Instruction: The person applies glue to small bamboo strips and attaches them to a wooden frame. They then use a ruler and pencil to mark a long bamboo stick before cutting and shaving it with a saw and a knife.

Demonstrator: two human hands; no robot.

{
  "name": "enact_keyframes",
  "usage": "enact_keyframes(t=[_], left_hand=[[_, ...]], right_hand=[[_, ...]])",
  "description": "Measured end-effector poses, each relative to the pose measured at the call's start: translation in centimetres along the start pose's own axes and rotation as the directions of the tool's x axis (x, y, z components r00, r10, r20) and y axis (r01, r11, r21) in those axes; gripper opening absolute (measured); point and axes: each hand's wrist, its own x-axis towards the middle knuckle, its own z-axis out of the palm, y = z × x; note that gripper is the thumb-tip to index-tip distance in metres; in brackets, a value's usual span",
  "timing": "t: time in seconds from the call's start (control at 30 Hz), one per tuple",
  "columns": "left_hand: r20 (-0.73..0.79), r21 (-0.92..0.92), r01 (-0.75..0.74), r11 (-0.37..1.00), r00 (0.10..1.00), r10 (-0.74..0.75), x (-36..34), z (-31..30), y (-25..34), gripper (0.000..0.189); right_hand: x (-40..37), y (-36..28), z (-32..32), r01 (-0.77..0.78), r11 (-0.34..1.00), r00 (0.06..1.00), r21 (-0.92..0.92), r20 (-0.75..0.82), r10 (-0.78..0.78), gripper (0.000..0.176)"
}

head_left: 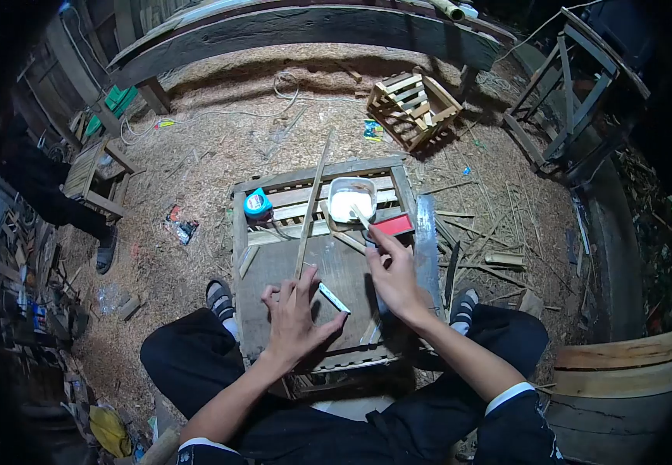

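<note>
My left hand [293, 316] is low over the wooden work stand [274, 263], thumb and index finger pinching a short, pale strip [334, 297] by its ends. White material shows along the strip. A long thin wooden slat [314, 201] runs from beneath that hand towards the far side. In my right hand [395, 279] is a small stick [361, 216], its tip inside a white plastic tub [352, 180] of white paste. Close to the right hand lie a red rectangular object [392, 225] and a long metal blade [427, 240].
A blue tape measure [258, 204] sits at the stand's far left corner. Beyond are a slatted wooden crate [413, 111] and a long bench [305, 43]. A dark knife-like blade [452, 271] is to the right. Another person's leg [80, 217] shows at left.
</note>
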Motion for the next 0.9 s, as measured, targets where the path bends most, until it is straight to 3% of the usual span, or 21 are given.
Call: enact_keyframes(t=[0.07, 0.33, 0.43, 0.5, 0.63, 0.7, 0.9], left_hand=[[-0.001, -0.003, -0.004, 1.0, 1.0, 0.004, 0.1, 0.0, 0.1, 0.114], [-0.008, 0.005, -0.003, 1.0, 1.0, 0.003, 0.1, 0.1, 0.1, 0.113], [-0.015, 0.006, 0.003, 1.0, 1.0, -0.003, 0.1, 0.2, 0.0, 0.112], [-0.022, 0.005, -0.004, 1.0, 1.0, 0.004, 0.2, 0.2, 0.1, 0.111], [-0.031, -0.005, -0.007, 1.0, 0.999, 0.007, 0.0, 0.4, -0.2, 0.11], [-0.046, -0.002, -0.023, 1.0, 0.999, 0.023, 0.0, 0.4, -0.2, 0.11], [-0.081, 0.004, -0.046, 0.999, 0.996, 0.046, -0.1, 0.1, -0.2, 0.11]], right_hand=[[-0.1, -1.7, -0.3, -0.084, 0.996, 0.984, 0.022, 0.156, 0.079, 0.044], [0.0, -0.8, 0.3, 0.074, 0.994, 0.981, 0.077, 0.175, -0.086, 0.045], [-0.2, -0.8, 0.2, 0.097, 0.995, 0.971, 0.019, 0.219, -0.098, 0.039], [-0.3, -0.1, 0.3, 0.309, 0.925, 0.938, -0.22, 0.233, -0.258, 0.036], [-0.3, -0.6, 0.5, 0.355, 0.895, 0.921, -0.271, 0.268, -0.284, 0.031], [-0.3, -0.6, 0.8, 0.439, 0.843, 0.893, -0.311, 0.258, -0.369, 0.03], [-0.4, -1.0, 0.6, 0.467, 0.84, 0.878, -0.277, 0.261, -0.402, 0.03]])
